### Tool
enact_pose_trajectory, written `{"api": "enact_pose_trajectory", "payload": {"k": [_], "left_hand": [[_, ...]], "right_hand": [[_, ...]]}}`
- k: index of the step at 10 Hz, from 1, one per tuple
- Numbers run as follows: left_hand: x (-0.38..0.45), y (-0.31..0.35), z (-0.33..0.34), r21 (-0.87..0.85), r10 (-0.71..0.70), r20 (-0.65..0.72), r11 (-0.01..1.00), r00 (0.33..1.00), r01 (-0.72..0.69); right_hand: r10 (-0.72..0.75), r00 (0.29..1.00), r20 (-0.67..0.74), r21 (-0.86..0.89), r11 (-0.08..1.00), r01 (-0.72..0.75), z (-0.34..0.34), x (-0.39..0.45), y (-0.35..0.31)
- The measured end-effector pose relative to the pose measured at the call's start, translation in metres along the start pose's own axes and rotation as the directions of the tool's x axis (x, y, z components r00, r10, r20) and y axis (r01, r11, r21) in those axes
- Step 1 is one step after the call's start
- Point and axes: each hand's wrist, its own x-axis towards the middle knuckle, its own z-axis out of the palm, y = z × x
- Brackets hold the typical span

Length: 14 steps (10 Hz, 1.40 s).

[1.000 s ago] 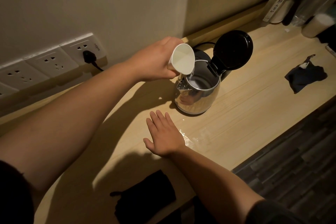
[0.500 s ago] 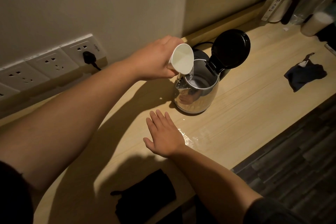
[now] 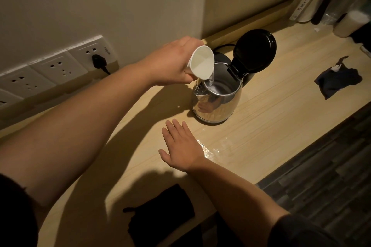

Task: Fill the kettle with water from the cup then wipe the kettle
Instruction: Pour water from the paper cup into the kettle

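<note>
Kettle (image 3: 217, 99), steel, lid (image 3: 254, 51) hinged up and back; entry taken from the near edge of the counter (image 3: 281, 118) outward, as I see it through the head camera.

1. Black cloth (image 3: 160, 216), nearest me, at the counter's front edge, untouched. I judge it the likelier wipe for the second half of the task.
2. Right hand (image 3: 181, 144), palm down, fingers spread flat on the counter, grasping nothing. A wet patch (image 3: 210, 149) glints just beside it on its right.
3. Kettle, upright beyond the right hand's fingertips, apart from them. Spout (image 3: 198, 92) faces left and toward me; hinge sits on the far right side.
4. Cup (image 3: 201, 64), white, clasped in my left hand (image 3: 170, 64), tipped with its mouth toward me and its lower lip over the kettle's left rim. A thin stream (image 3: 211, 78) falls inside the opening.
5. Wall sockets (image 3: 54, 66), far left, one holding a black plug (image 3: 98, 60).
6. Dark cloth (image 3: 339, 82), far right, well apart from both hands.

Governing relation: the cup hangs above the kettle's left side, so pouring belongs to the left hand; the idle right hand is nearer the kettle body and lies between it and the black cloth. Filling is under way, wiping not yet begun.
</note>
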Motion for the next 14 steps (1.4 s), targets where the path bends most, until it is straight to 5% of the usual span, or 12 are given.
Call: {"api": "enact_pose_trajectory", "payload": {"k": [14], "left_hand": [[0.0072, 0.0006, -0.0044, 0.11, 0.061, 0.024, 0.992, 0.998, -0.064]], "right_hand": [[0.0, 1.0, -0.005, -0.008, 1.0, 0.0, 0.001, 0.0004, -0.0001]]}}
